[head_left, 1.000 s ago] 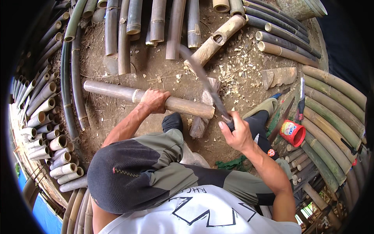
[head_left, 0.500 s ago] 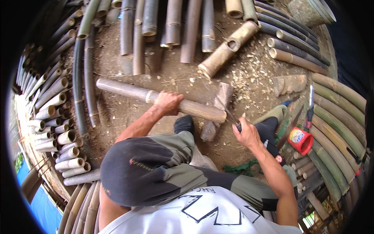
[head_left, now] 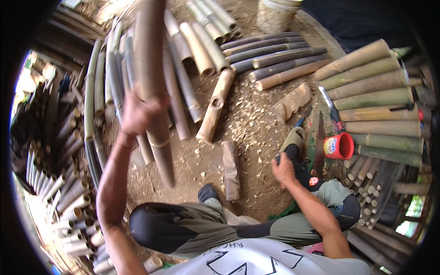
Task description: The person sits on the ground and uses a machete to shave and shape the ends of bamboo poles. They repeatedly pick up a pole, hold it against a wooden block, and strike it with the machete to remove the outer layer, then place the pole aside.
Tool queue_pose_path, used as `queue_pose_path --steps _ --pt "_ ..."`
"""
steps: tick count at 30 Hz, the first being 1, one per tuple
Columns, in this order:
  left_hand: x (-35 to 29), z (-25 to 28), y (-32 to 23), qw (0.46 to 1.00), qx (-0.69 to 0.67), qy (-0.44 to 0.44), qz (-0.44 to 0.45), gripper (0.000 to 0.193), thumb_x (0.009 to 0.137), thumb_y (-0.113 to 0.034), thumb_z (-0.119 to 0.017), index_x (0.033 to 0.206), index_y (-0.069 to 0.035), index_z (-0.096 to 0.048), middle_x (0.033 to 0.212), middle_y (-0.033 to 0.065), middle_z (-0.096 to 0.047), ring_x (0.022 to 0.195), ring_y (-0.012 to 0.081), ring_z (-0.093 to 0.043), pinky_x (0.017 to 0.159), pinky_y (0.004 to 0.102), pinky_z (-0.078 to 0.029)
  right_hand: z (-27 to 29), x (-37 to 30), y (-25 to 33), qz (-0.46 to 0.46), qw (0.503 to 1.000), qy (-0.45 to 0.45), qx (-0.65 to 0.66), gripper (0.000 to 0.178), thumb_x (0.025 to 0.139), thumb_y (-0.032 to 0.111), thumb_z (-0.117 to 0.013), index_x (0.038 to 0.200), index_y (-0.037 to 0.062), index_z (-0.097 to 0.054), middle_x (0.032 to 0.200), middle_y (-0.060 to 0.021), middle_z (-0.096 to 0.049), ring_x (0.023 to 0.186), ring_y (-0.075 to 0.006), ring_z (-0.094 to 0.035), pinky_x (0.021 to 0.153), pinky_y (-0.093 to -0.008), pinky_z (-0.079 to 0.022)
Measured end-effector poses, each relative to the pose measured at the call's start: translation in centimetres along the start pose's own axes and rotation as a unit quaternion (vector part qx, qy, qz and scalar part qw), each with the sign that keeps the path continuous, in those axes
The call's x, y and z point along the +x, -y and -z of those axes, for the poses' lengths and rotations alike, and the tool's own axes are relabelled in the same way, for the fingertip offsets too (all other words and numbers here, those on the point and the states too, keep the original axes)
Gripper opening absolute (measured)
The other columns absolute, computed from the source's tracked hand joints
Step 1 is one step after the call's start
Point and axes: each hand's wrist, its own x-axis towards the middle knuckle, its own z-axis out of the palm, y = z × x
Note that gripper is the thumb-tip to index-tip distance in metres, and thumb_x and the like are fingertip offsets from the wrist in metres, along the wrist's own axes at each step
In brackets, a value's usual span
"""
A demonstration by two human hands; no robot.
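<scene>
My left hand (head_left: 140, 112) is closed round a thick brown bamboo pole (head_left: 153, 55). The pole is lifted and blurred, its upper end cut off by the frame's top edge and its lower end over the dirt on the left. Near my right knee, my right hand (head_left: 284, 170) grips a dark handle (head_left: 277, 158); the rest of that tool cannot be made out. A rough wooden block (head_left: 230, 169) lies on the ground between my feet, apart from both hands.
Bamboo lengths (head_left: 293, 73) lie in rows ahead, with stacks at left and green poles (head_left: 371, 98) at right. A notched bamboo piece (head_left: 215, 107) rests amid wood chips. Beside my right foot are a red tub (head_left: 339, 145), a saw blade (head_left: 318, 142) and a carved wood chunk (head_left: 293, 101).
My left hand has lifted the bamboo pole off the wooden block and swung it up to the left, from lying crosswise to nearly upright. My view has turned right; my right hand still grips the handle.
</scene>
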Motion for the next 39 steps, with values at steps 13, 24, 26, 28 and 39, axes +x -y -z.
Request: queue_pose_path --steps 13,24,26,28,39 --pt "15.4 -10.4 -4.6 0.969 -0.154 -0.187 0.040 0.051 0.090 -0.049 -0.069 0.098 0.001 -0.062 0.081 0.0088 -0.065 0.065 0.0177 -0.063 0.059 0.0317 -0.055 1.0 -0.1 12.7 0.147 0.797 0.277 0.516 0.092 0.082 0.057 -0.070 0.149 0.0038 -0.035 0.129 -0.0176 -0.057 0.123 -0.0260 -0.053 0.107 -0.0433 -0.040" --pt "3.7 -15.4 13.4 0.796 0.332 0.505 0.026 0.073 0.092 -0.055 -0.059 0.141 -0.003 -0.044 0.139 0.0201 -0.048 0.128 0.0346 -0.050 0.108 0.0445 -0.044 2.1 22.2 10.8 -0.197 0.861 -0.148 0.445 0.073 0.084 0.038 -0.072 0.132 -0.0114 -0.046 0.112 -0.0243 -0.063 0.096 -0.0310 -0.066 0.086 -0.0426 -0.057" --pt "1.4 -14.7 19.4 0.816 0.420 0.393 0.063 0.077 0.089 -0.054 -0.063 0.139 0.002 -0.042 0.133 0.0238 -0.050 0.124 0.0376 -0.052 0.109 0.0434 -0.041 2.8 29.6 6.3 -0.175 0.845 -0.229 0.451 0.077 0.084 0.043 -0.074 0.133 -0.0096 -0.047 0.117 -0.0239 -0.062 0.109 -0.0337 -0.062 0.097 -0.0438 -0.051" --pt "0.2 -14.1 22.1 0.823 0.446 0.330 0.122 0.079 0.087 -0.052 -0.066 0.137 0.003 -0.040 0.130 0.0257 -0.051 0.121 0.0393 -0.053 0.105 0.0453 -0.045 3.6 34.9 5.1 -0.208 0.853 -0.273 0.393 0.084 0.085 0.044 -0.074 0.139 -0.0111 -0.040 0.134 -0.0276 -0.053 0.123 -0.0365 -0.054 0.106 -0.0435 -0.043" --pt "-1.5 -18.6 27.6 0.922 0.338 0.111 0.151 0.083 0.080 -0.054 -0.073 0.128 0.005 -0.039 0.117 0.0257 -0.057 0.112 0.0410 -0.056 0.092 0.0490 -0.051 -0.8 38.1 6.2 -0.022 0.997 -0.074 0.011 0.082 0.089 0.040 -0.066 0.152 0.0027 -0.029 0.143 -0.0288 -0.043 0.134 -0.0430 -0.042 0.112 -0.0458 -0.036"
